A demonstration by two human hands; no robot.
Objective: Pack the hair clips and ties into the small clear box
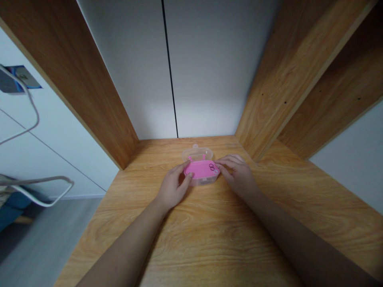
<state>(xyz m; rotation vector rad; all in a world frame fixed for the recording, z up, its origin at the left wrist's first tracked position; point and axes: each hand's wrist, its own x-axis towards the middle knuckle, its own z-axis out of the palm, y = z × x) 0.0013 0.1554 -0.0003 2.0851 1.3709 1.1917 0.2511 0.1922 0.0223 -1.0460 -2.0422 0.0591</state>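
On the tabletop [191,247], near its far edge, we see a box [204,182], with its open lid [197,152] behind it. A tray [197,170] lies over the box and, as far as we can judge at this size, sits in its mouth. Two rings [211,165] lie on the tray's right part. Our left hand [173,188] is at the tray's left end, our right hand [239,173] at its right. Behind the lid stands a back panel [206,79], between a left upright [74,71] and a right upright [263,107].
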